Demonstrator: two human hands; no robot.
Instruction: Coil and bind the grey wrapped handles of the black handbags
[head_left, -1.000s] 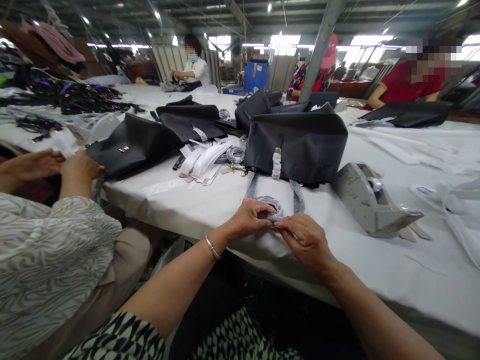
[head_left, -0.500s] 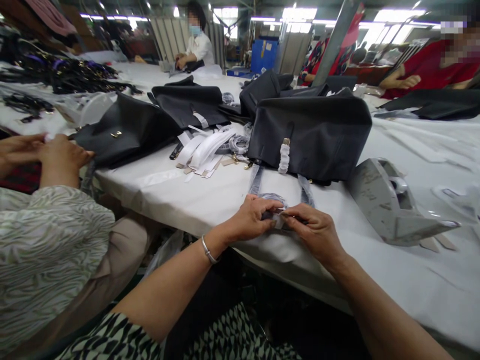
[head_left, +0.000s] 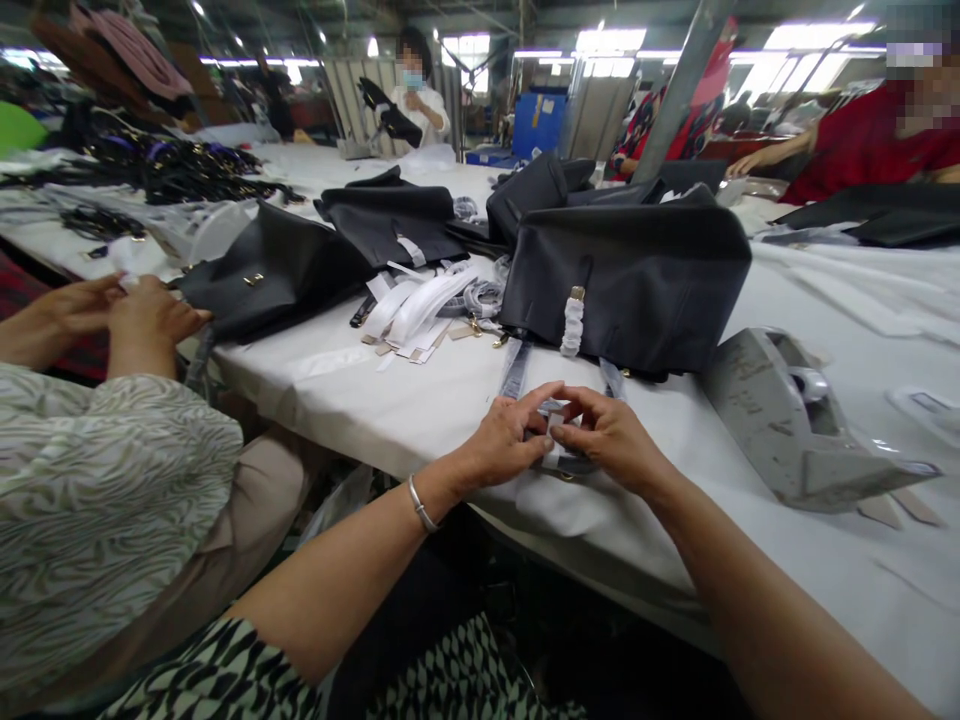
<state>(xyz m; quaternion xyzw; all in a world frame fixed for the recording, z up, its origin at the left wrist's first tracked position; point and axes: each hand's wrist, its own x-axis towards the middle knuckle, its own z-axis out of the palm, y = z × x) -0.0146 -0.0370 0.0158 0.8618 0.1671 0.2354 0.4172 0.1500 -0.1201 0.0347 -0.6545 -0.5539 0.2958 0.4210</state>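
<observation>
At the table's front edge, my left hand (head_left: pixel 506 440) closes round the left side of a dark coiled strap (head_left: pixel 576 466). My right hand (head_left: pixel 611 430) pinches at the coil from the other side, with thumb and forefinger at a white strip (head_left: pixel 556 437) across it. Both forefingers nearly meet above the strip, and the fingers hide much of the coil. Just behind lies a black handbag (head_left: pixel 637 290) with a white-wrapped closure tab (head_left: pixel 573 325). Its plastic-wrapped handle (head_left: pixel 514 370) reaches toward my hands.
A grey tape dispenser (head_left: pixel 787 430) stands at right. White strips and wrapped straps (head_left: pixel 427 310) lie left of the handbag, near another black bag (head_left: pixel 277 270). At left, a co-worker's hands (head_left: pixel 146 315) hold something white. More people work across the white table (head_left: pixel 337 400).
The white strip now shows across the coil, and my right fingers have come up and over it. The view has shifted; a person at the back has lifted a black item.
</observation>
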